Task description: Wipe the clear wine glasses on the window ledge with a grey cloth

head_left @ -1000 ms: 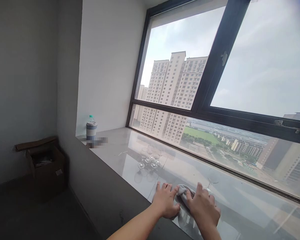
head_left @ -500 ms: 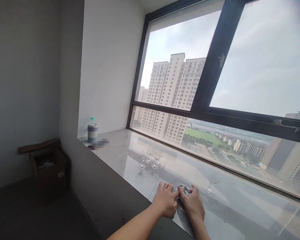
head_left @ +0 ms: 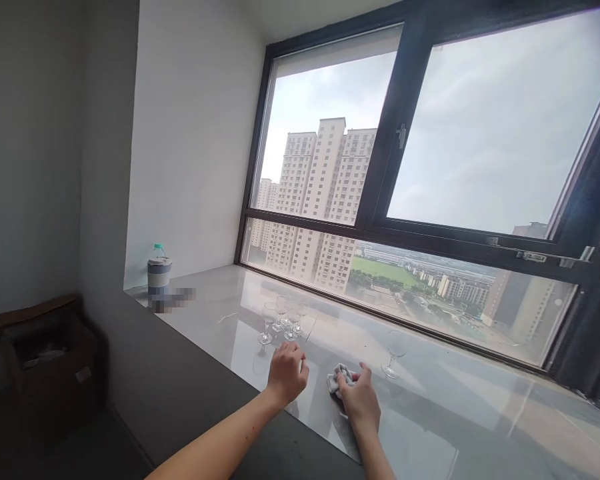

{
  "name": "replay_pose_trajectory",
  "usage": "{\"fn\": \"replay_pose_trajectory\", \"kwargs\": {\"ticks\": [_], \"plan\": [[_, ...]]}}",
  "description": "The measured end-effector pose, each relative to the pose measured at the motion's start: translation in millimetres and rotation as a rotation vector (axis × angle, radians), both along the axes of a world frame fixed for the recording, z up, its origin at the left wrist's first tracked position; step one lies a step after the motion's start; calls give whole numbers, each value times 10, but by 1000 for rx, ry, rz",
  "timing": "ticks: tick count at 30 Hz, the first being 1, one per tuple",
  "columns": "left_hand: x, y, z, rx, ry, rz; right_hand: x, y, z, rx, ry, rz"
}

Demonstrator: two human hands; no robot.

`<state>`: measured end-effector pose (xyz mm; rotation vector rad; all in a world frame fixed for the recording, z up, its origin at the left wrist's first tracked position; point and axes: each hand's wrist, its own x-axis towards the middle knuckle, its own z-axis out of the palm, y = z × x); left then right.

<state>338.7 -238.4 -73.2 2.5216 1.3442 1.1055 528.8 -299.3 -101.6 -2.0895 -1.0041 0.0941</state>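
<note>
My right hand [head_left: 361, 401] is closed on a crumpled light grey cloth [head_left: 341, 377], held just over the glossy sill. To its left, my left hand [head_left: 286, 371] hovers above the sill's front edge with loosely bent fingers, the thumb apart from them; nothing shows in it. Several clear stemmed glasses stand in a cluster just beyond the left hand, the nearest glass [head_left: 267, 321] on the left side. Another stemmed glass [head_left: 393, 353] stands alone to the right of the cloth.
A grey-and-white container [head_left: 159, 275] with a green-topped bottle [head_left: 158, 249] behind it stands at the sill's far left, beside a blurred patch. A cardboard box [head_left: 55, 360] sits on the floor below left. The dark window frame [head_left: 300, 224] runs along the sill's back.
My left hand has come away from the cloth and moved left toward the clustered glasses. The right hand keeps the cloth. The camera view has turned slightly right.
</note>
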Motion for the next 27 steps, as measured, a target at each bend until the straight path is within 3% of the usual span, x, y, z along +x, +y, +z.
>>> {"fn": "replay_pose_trajectory", "kwargs": {"ticks": [4,9,16,21,27], "plan": [[-365,414,36,-123,77,336,-21,4,16,-17,-17,6],[-705,791,-40,-230,163,530,-46,4,37,-29,-23,3],[-719,1129,35,-271,247,543,-73,19,42,-13,-41,-15],[-702,1346,75,-433,199,523,-99,60,16,-22,-105,9],[-682,1391,5,-446,142,428,-139,70,25,-36,-154,31]]}}
